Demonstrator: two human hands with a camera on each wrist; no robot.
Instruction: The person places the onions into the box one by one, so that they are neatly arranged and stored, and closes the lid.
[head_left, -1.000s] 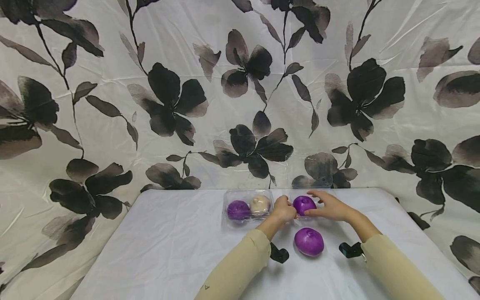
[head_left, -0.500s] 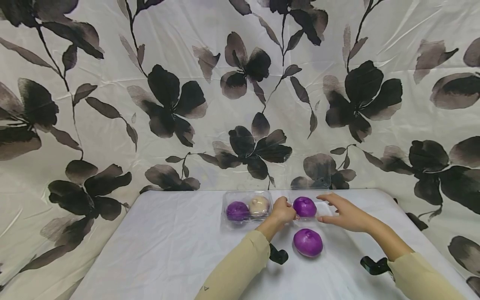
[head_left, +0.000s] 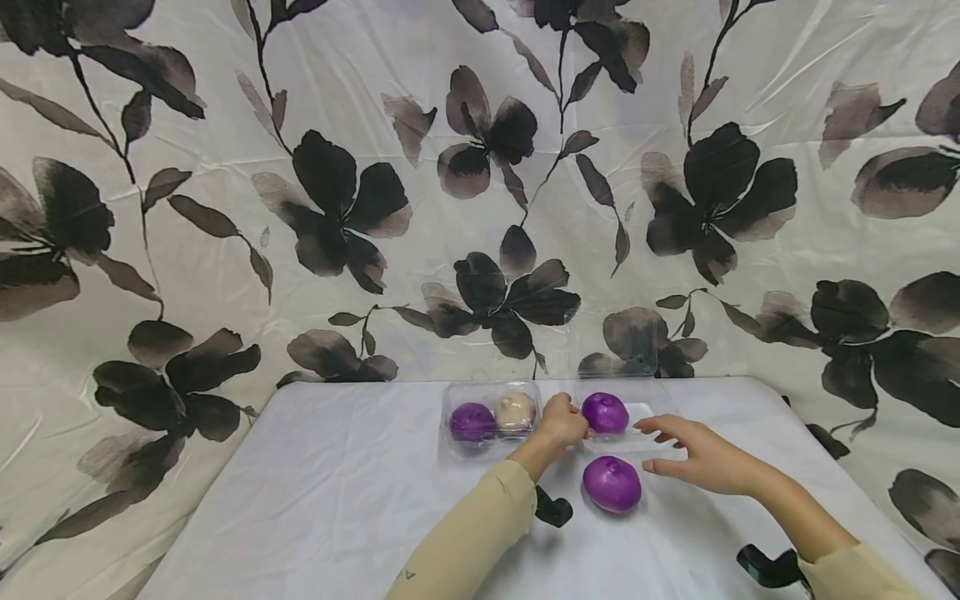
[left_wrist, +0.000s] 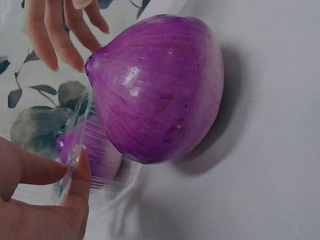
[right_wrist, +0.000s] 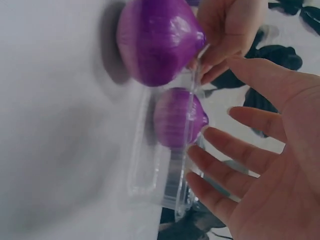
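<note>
My left hand (head_left: 564, 421) pinches the near left rim of a clear plastic clamshell box (left_wrist: 72, 170) between thumb and finger. The box's lid stands up behind it. Inside the left half sits a purple onion (head_left: 604, 413); the right half shows only bare plastic. A larger-looking loose purple onion (head_left: 612, 484) lies on the white cloth just in front of the box, its pointed tip towards the box in the left wrist view. My right hand (head_left: 705, 457) hovers to the right of both onions, fingers spread and holding nothing, as the right wrist view (right_wrist: 280, 150) also shows.
To the left stands another clear box (head_left: 491, 388), closed, with a purple onion (head_left: 472, 422) and a white onion (head_left: 516, 412) in it. White cloth (head_left: 337, 500) covers the table. A floral curtain (head_left: 480, 217) hangs right behind its back edge.
My right hand has drawn away from the onion in the box, back towards me and to the right. My left hand keeps its pinch on the box, nearly still.
</note>
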